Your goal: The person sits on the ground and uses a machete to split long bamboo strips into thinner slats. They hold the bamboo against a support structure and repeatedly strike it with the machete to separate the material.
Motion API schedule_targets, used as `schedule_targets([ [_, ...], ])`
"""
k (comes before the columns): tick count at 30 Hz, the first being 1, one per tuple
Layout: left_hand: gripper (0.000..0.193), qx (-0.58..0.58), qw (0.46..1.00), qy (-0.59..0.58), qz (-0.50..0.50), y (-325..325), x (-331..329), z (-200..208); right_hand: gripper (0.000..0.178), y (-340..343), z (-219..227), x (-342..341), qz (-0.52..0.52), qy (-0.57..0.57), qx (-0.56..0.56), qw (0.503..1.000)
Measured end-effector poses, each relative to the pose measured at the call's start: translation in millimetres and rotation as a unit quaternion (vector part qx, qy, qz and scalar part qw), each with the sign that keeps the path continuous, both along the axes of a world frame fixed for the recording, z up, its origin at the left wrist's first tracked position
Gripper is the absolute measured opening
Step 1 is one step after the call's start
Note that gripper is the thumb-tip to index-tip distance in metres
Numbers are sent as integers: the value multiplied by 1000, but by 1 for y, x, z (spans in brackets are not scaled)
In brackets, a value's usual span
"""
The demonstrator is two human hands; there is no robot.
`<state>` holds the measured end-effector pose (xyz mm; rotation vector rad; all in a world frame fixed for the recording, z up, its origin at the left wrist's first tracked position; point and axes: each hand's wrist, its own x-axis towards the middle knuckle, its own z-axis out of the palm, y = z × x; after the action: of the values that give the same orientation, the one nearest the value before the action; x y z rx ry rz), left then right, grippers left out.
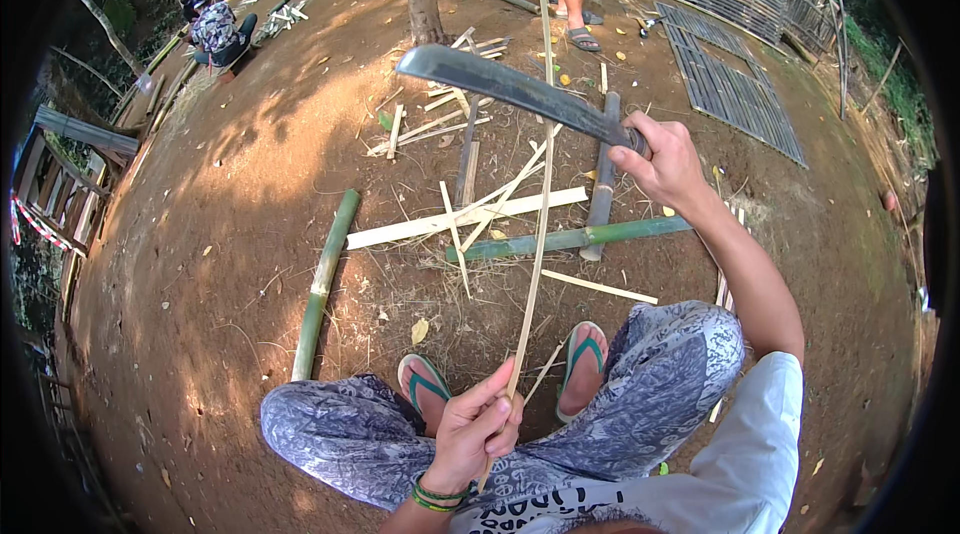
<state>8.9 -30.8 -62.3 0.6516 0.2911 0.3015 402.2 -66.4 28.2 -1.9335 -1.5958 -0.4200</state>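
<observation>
Bare brown dirt (230, 234) is filling the frame, littered with bamboo poles (322, 284) and offcuts, woven panels (735, 94) lying at upper right. We are squatting at lower centre, our left hand (475, 434) closing its grip around the near end of a thin bamboo strip (541, 194). That strip is running almost straight up the frame, its long axis pointing away from us toward the top edge. Our right hand (668, 166) is gripping a machete (510, 89) tight by the handle, raised, blade reaching toward upper left. We are judging this as mid-trimming; the next stroke is calling for the blade to meet the strip well clear of our left fingers.
</observation>
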Motion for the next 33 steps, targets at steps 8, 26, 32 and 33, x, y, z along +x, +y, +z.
schedule_targets([
  [8, 51, 99, 989, 56, 95, 3, 6, -10, 44, 14, 1, -32, 26, 302, -13, 953],
  [26, 48, 387, 901, 15, 196, 53, 103, 51, 21, 47, 26, -109, 152, 537, 31, 829],
  [32, 42, 351, 925, -5, 143, 63, 123, 97, 42, 43, 20, -105, 160, 332, 95, 925],
  [33, 42, 348, 927, -20, 137, 65, 122, 102, 44, 37, 18, -98, 162, 277, 80, 944],
])
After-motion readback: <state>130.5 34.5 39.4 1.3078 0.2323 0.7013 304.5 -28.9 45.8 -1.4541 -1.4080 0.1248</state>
